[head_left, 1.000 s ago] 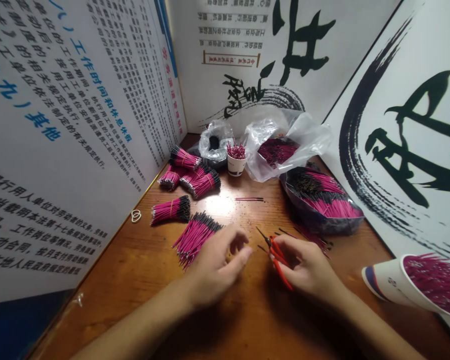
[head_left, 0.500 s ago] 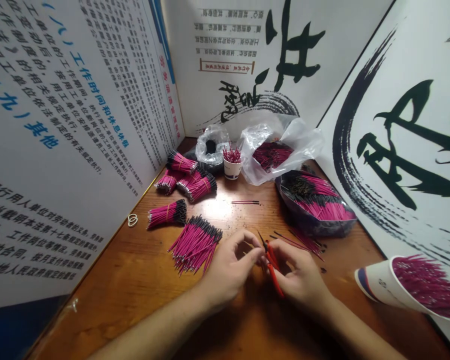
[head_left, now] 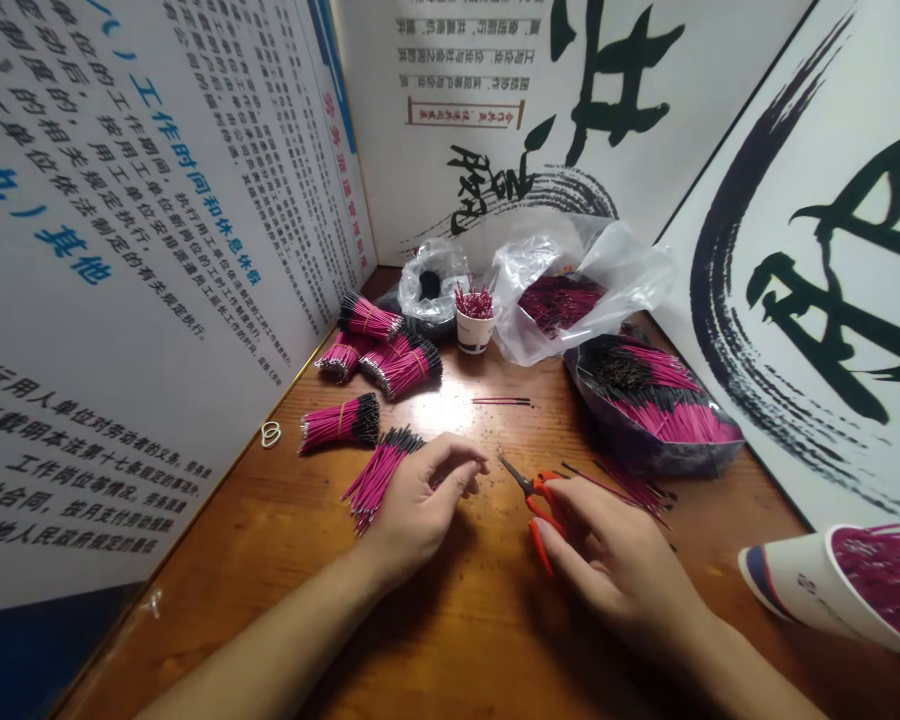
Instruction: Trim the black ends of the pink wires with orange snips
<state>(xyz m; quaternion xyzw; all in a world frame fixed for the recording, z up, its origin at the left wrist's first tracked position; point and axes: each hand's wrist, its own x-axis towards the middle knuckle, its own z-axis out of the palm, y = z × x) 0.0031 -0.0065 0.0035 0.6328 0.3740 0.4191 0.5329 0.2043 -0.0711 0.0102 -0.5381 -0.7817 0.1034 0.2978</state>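
Observation:
Red-handled scissors (head_left: 526, 484) are in my right hand (head_left: 615, 550), their narrow dark blades pointing up and to the left. The red handles look spread apart. My left hand (head_left: 420, 500) is left of the blade tips, apart from them, with thumb and fingers pinched together. Whatever lies between those fingertips is too small to make out. Behind this hand, and partly hidden by it, lies a loose pile of magenta wires with black ends (head_left: 377, 478). A banded bundle of the same wires (head_left: 340, 422) rests just beyond the pile.
More bundles (head_left: 401, 365) are stacked at the back left. A paper cup of wire pieces (head_left: 474, 332) stands near a clear plastic bag (head_left: 525, 335). On the right are a dark bag of wires (head_left: 656, 410) and a tilted paper cup (head_left: 802, 575). Printed panels (head_left: 217, 200) wall the table.
My left hand has moved left, away from the scissors, and now covers part of the loose wire pile. The scissors' handles are wider apart. The whole view has shifted slightly.

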